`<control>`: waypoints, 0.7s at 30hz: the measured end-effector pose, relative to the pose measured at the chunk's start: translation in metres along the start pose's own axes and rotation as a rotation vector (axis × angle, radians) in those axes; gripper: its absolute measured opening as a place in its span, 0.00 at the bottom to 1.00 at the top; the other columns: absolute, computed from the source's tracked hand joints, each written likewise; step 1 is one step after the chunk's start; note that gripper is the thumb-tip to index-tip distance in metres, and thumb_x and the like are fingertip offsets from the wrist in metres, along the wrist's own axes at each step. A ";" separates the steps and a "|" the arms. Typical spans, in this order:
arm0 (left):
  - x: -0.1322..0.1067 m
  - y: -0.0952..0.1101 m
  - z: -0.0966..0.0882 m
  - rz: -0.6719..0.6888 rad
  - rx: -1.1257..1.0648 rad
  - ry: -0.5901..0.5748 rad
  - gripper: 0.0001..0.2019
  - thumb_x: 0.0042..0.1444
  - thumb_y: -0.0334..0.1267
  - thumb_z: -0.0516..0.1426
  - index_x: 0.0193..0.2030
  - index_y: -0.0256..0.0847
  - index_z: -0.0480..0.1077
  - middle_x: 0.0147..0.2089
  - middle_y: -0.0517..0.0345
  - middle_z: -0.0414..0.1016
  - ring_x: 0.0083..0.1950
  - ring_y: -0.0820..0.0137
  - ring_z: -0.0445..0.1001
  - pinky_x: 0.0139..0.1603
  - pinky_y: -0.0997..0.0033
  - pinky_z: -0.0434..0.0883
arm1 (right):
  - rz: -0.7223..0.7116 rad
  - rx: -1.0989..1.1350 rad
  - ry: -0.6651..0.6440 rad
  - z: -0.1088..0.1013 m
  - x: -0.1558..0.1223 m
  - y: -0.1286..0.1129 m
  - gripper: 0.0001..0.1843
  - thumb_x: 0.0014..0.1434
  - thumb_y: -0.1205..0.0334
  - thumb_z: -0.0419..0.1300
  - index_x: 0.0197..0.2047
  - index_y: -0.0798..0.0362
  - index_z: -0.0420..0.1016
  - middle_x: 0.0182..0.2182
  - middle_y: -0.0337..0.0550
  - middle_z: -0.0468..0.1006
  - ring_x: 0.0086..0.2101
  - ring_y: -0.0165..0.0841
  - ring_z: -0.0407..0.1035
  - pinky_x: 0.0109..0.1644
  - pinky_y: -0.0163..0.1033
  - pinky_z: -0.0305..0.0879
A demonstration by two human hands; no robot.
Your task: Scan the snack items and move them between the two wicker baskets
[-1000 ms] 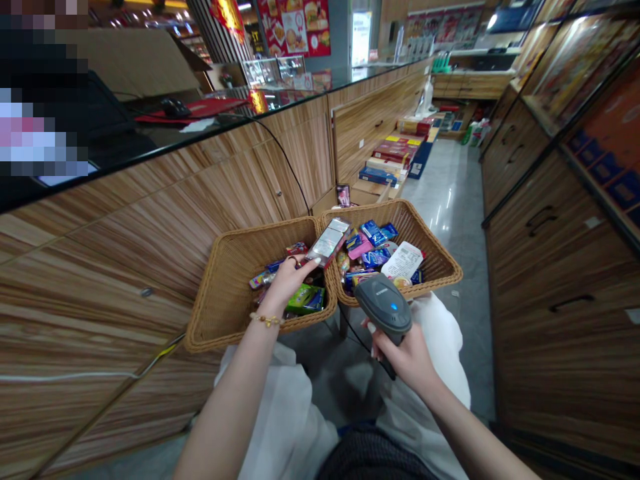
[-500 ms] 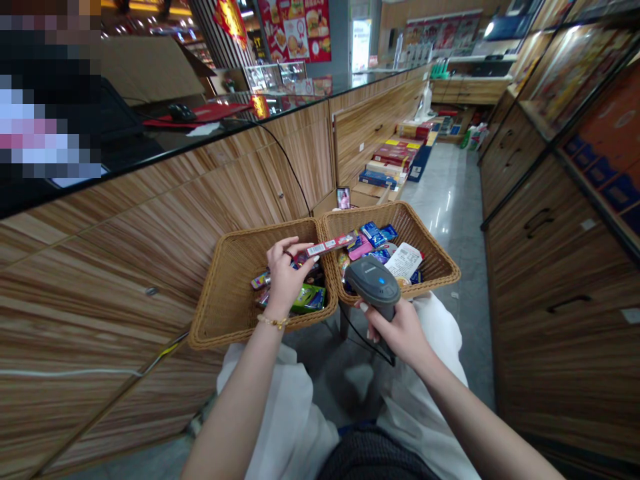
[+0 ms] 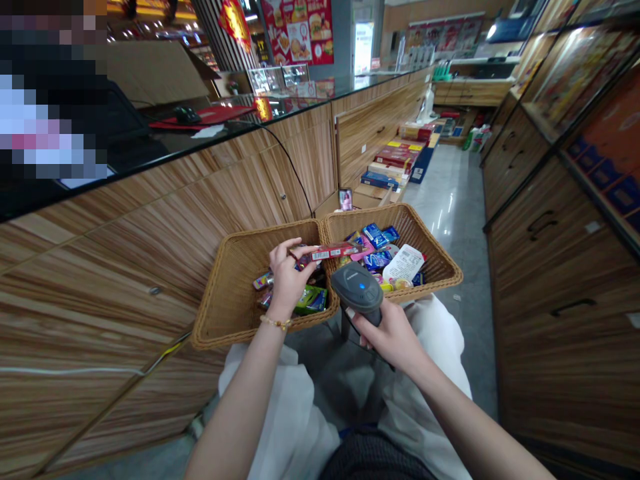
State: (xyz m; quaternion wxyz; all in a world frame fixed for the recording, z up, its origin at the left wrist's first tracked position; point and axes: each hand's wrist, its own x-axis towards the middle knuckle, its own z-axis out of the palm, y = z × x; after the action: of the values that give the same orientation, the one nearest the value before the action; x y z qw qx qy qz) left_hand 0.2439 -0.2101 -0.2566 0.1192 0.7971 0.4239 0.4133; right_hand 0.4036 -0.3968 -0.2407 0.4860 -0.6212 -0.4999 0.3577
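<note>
My left hand (image 3: 291, 275) pinches one end of a long, slim red package (image 3: 336, 251) with a barcode label facing me. The package spans the touching rims of two wicker baskets. Below that hand, the left basket (image 3: 213, 293) holds several small packets, among them a green one (image 3: 313, 300). My right hand (image 3: 383, 327) is wrapped round the handle of a dark grey barcode scanner (image 3: 357, 287), whose blue light is lit. The scanner's head is just below the red package, apart from it. In the right basket (image 3: 435, 257) lie blue packets (image 3: 377, 259) and a white printed slip (image 3: 405, 265).
A wood-panelled counter (image 3: 250, 173) runs along the left, with a computer mouse (image 3: 187, 115) on top. Behind the baskets, boxes (image 3: 395, 157) are stacked by an open panel. Wooden drawers (image 3: 560, 293) line the right side of the grey aisle floor (image 3: 445, 180). A person is at upper left, blurred out.
The scanner in my right hand has moved left, closer to the red package's label. My left hand has tilted the package to a flatter angle and shifted slightly right.
</note>
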 end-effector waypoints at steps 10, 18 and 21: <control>0.000 0.003 0.000 -0.012 0.011 0.001 0.12 0.56 0.35 0.67 0.47 0.50 0.82 0.59 0.53 0.73 0.62 0.57 0.68 0.69 0.52 0.63 | 0.003 -0.005 0.002 0.002 0.000 0.000 0.07 0.60 0.56 0.60 0.32 0.47 0.66 0.15 0.34 0.74 0.16 0.36 0.74 0.24 0.36 0.68; 0.000 0.005 -0.004 -0.026 0.020 0.088 0.12 0.59 0.38 0.65 0.50 0.49 0.80 0.58 0.53 0.72 0.63 0.56 0.68 0.69 0.52 0.63 | 0.014 0.004 0.018 0.001 -0.005 0.004 0.08 0.59 0.57 0.61 0.32 0.47 0.67 0.15 0.33 0.74 0.16 0.36 0.74 0.24 0.36 0.69; 0.000 0.006 -0.008 -0.052 0.011 0.225 0.11 0.62 0.41 0.64 0.51 0.47 0.78 0.59 0.51 0.71 0.63 0.56 0.67 0.69 0.52 0.62 | 0.021 0.006 0.020 0.001 -0.008 0.008 0.07 0.59 0.58 0.61 0.31 0.47 0.67 0.15 0.33 0.74 0.17 0.35 0.74 0.25 0.36 0.69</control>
State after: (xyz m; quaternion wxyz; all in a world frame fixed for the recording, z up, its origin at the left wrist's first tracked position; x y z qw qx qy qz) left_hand 0.2412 -0.2152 -0.2481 0.0770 0.7349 0.4575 0.4947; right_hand 0.4032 -0.4050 -0.2492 0.4890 -0.6285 -0.4874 0.3583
